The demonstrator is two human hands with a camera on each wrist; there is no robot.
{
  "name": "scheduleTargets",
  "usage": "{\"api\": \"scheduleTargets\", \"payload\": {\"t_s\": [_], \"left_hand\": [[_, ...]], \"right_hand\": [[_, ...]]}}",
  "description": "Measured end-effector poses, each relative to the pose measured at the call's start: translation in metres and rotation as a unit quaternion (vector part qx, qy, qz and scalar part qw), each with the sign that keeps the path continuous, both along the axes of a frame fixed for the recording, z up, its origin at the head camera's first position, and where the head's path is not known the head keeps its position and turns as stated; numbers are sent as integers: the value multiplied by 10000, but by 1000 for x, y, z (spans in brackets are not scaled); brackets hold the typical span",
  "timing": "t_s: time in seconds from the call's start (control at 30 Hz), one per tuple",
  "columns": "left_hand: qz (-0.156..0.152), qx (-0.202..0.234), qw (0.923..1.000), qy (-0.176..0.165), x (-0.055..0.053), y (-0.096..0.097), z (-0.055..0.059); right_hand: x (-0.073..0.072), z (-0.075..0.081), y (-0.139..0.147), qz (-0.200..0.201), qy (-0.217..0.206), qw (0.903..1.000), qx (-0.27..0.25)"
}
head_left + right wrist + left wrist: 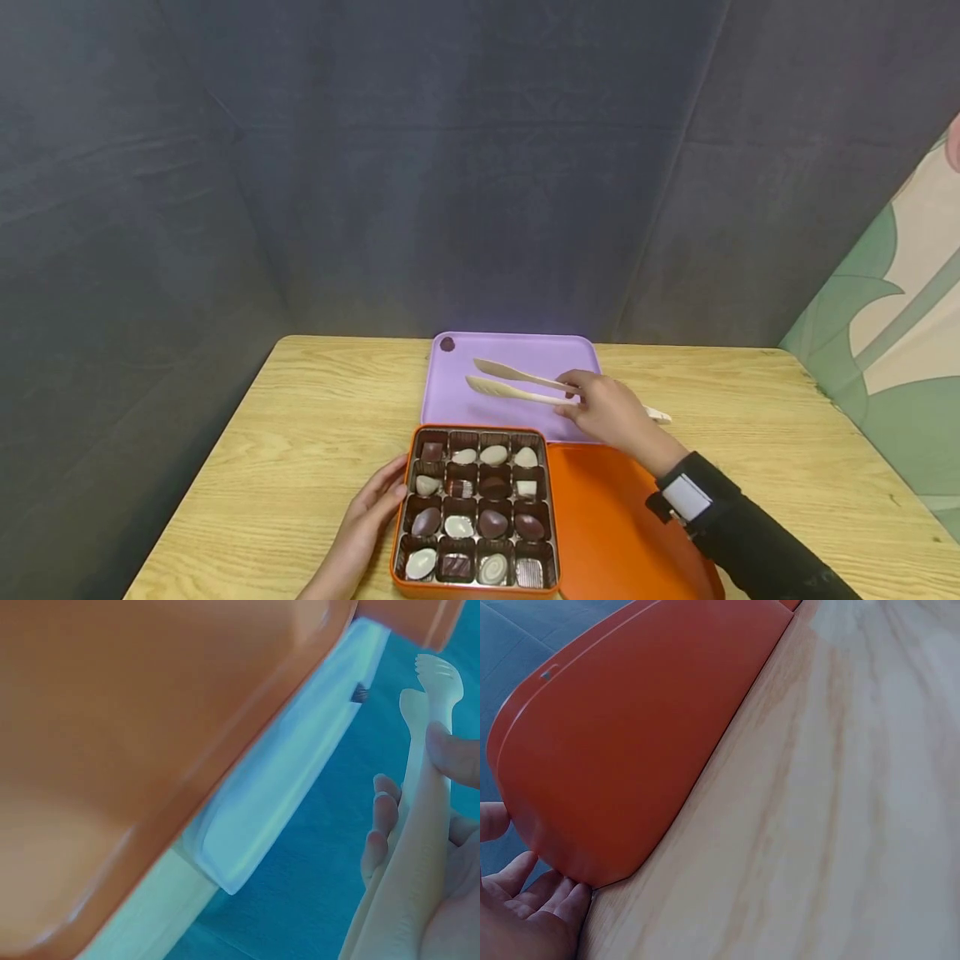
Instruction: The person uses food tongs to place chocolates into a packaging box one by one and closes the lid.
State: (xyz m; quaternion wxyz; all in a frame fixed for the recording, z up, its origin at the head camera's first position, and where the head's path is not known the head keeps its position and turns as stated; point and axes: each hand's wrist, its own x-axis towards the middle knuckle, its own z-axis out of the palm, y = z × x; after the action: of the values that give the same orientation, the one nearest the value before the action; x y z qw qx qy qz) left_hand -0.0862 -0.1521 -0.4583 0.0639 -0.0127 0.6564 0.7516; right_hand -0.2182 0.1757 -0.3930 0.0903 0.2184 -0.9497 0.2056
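My right hand [603,408] grips a pair of cream-coloured tongs [517,394] above a lilac tray [457,400]. The tongs' two tips stand apart, pointing left, with nothing between them. In the right wrist view, thumb and fingers close around the tongs [420,847]. One dark round chocolate [447,343] lies in the tray's far left corner. A small dark spot shows between the tong arms near my fingers; what it is I cannot tell. My left hand [371,508] rests against the left side of an orange tin [480,590], its fingers touching the wall [630,735].
The tin's divided insert holds white, brown and dark chocolates, such as a white oval one [459,527]. To its right lies an orange lid [607,508], beside the tray's near edge. All stand on a wooden table [300,450], with dark cloth [450,167] hanging behind.
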Motion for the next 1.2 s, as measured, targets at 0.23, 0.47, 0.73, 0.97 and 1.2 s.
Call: {"api": "scheduleTargets", "payload": {"t_s": [0.23, 0.47, 0.73, 0.97, 1.2], "left_hand": [[10, -32, 10000, 16, -1, 0, -3], [21, 8, 10000, 16, 1, -1, -3], [22, 12, 10000, 65, 3, -3, -5], [-70, 63, 9999, 128, 2, 0, -4], [-123, 82, 9998, 165, 1, 2, -5]], "right_hand": [[-31, -11, -17, -69, 1, 9997, 219], [-56, -18, -41, -105, 77, 9987, 502], [-76, -28, -64, -340, -132, 9977, 576], [-87, -31, -74, -515, -258, 9976, 373], [-89, -32, -80, -579, -280, 9968, 474]]}}
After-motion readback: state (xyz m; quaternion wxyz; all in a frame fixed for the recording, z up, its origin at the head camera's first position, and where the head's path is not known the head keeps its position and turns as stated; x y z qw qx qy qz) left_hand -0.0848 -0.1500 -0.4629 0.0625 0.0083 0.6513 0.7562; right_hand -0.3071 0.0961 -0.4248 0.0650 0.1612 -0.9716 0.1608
